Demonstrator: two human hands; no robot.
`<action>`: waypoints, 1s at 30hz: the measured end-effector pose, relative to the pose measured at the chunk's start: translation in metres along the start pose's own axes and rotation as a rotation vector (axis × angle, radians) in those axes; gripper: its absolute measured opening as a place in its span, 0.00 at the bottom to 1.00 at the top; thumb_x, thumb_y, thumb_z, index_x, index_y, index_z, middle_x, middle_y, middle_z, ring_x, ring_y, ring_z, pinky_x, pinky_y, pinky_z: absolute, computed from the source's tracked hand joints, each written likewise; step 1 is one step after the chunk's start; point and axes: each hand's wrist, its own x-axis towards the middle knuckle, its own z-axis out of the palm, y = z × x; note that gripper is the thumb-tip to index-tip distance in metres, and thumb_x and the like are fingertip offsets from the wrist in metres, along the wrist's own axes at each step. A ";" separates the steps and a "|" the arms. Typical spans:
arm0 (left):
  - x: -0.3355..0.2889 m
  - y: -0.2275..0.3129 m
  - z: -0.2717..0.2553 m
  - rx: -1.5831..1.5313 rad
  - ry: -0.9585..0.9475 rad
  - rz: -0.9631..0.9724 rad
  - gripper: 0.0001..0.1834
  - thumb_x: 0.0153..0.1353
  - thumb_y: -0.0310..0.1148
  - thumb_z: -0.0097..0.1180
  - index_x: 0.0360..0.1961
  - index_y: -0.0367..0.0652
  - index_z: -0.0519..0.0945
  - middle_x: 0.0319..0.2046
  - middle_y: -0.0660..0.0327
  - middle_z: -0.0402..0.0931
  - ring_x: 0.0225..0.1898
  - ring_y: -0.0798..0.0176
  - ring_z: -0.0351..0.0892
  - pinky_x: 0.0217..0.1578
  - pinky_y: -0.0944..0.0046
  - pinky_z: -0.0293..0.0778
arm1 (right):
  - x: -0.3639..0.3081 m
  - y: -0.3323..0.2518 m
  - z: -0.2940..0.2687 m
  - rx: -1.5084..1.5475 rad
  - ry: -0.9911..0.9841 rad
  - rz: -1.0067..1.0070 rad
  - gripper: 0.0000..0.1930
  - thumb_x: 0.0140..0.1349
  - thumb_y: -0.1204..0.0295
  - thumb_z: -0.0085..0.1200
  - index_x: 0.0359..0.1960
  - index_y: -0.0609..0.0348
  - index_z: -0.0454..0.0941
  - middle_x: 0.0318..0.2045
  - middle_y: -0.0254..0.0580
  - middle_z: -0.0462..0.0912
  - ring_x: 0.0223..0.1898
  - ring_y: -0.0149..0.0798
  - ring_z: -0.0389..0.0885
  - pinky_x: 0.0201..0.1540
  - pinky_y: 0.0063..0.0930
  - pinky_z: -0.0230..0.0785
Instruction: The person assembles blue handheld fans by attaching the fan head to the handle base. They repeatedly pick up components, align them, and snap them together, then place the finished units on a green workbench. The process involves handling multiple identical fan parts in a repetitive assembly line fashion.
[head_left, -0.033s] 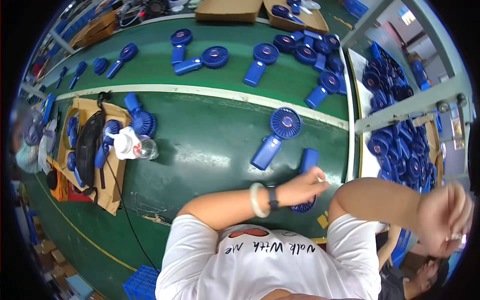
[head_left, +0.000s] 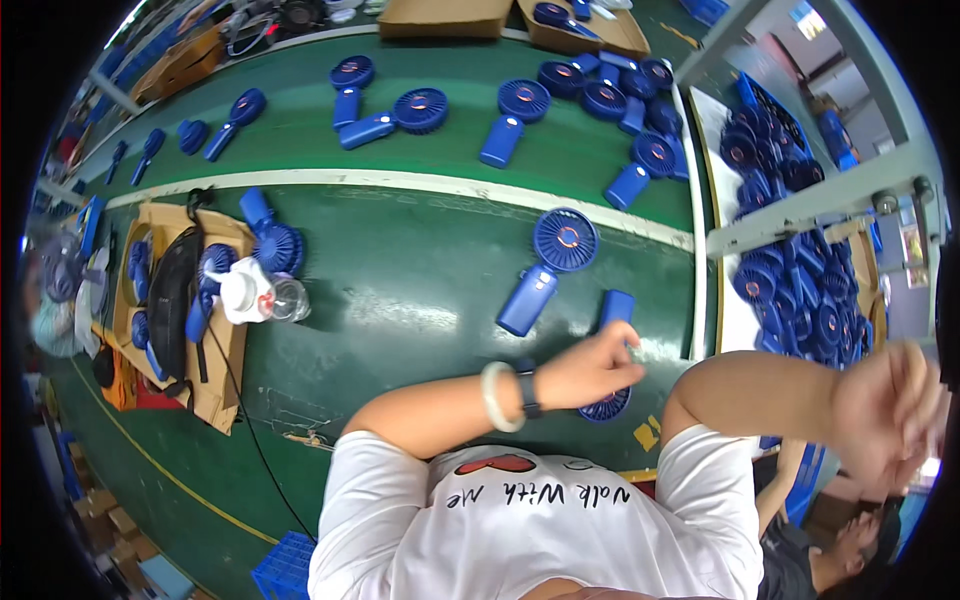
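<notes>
On the left part of the bench (head_left: 400, 300), a black pouch (head_left: 175, 300) is held in a cardboard tray (head_left: 216, 396), apparently for containment. Toward the right edge, a blue fan (head_left: 549, 270) is laid flat, presumably for stability. Nearer the front-right corner, a second fan (head_left: 617, 307) is partly covered by the left hand (head_left: 592, 370); fingers are curled, any grip cannot be told. Beyond the right edge, the right hand (head_left: 885, 415) is raised, blurred, fingers bent; closure cannot be determined.

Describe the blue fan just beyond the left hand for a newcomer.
On the green worktop, right of the cardboard box, find the left hand. Just beyond it lies a blue fan, head up-right, handle down-left. Unlike the neighbouring fan, partly hidden by that hand, it's wholly visible.
</notes>
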 end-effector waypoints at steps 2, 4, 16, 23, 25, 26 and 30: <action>-0.010 0.020 -0.026 0.566 0.093 0.139 0.18 0.51 0.26 0.59 0.43 0.42 0.70 0.31 0.60 0.70 0.33 0.63 0.72 0.32 0.63 0.70 | -0.018 0.011 -0.018 -0.063 -0.031 0.319 0.10 0.48 0.77 0.52 0.34 0.55 0.71 0.26 0.32 0.69 0.21 0.27 0.68 0.25 0.16 0.57; -0.020 0.007 -0.048 1.047 0.294 0.382 0.22 0.44 0.25 0.61 0.43 0.44 0.71 0.36 0.55 0.69 0.39 0.53 0.70 0.40 0.58 0.68 | -0.042 0.027 -0.034 -0.007 0.025 0.650 0.12 0.52 0.76 0.53 0.39 0.57 0.70 0.28 0.33 0.68 0.23 0.29 0.66 0.25 0.17 0.57; -0.036 -0.008 -0.094 1.475 0.591 0.024 0.33 0.48 0.25 0.57 0.58 0.36 0.64 0.46 0.46 0.68 0.44 0.46 0.70 0.46 0.52 0.67 | -0.158 0.042 -0.088 -0.904 -1.224 1.239 0.31 0.40 0.84 0.56 0.52 0.51 0.71 0.56 0.41 0.68 0.62 0.51 0.59 0.62 0.43 0.55; -0.062 0.009 -0.127 -0.781 0.372 -0.083 0.27 0.68 0.50 0.32 0.59 0.40 0.58 0.47 0.51 0.66 0.35 0.64 0.68 0.15 0.77 0.61 | -0.199 0.039 -0.086 -0.978 -1.336 1.250 0.27 0.43 0.82 0.55 0.49 0.47 0.75 0.58 0.36 0.67 0.65 0.46 0.56 0.61 0.47 0.54; -0.064 0.007 -0.123 -0.906 0.304 -0.055 0.29 0.67 0.52 0.33 0.59 0.40 0.58 0.47 0.51 0.68 0.33 0.64 0.70 0.17 0.76 0.63 | -0.199 0.047 -0.087 -1.029 -1.382 1.207 0.25 0.44 0.83 0.54 0.47 0.49 0.75 0.57 0.36 0.68 0.64 0.45 0.57 0.61 0.47 0.54; -0.065 0.007 -0.122 -0.969 0.270 -0.040 0.29 0.67 0.52 0.34 0.59 0.40 0.59 0.48 0.51 0.68 0.32 0.64 0.71 0.17 0.76 0.64 | -0.195 0.052 -0.086 -1.055 -1.348 1.203 0.24 0.44 0.82 0.54 0.47 0.50 0.75 0.57 0.37 0.68 0.64 0.45 0.57 0.61 0.47 0.54; -0.066 0.011 -0.109 -0.932 0.259 0.028 0.32 0.65 0.55 0.33 0.60 0.41 0.56 0.50 0.50 0.68 0.37 0.58 0.74 0.21 0.72 0.71 | -0.192 0.089 -0.058 -0.978 -1.338 1.089 0.22 0.48 0.75 0.56 0.49 0.53 0.74 0.59 0.41 0.67 0.64 0.44 0.57 0.61 0.47 0.54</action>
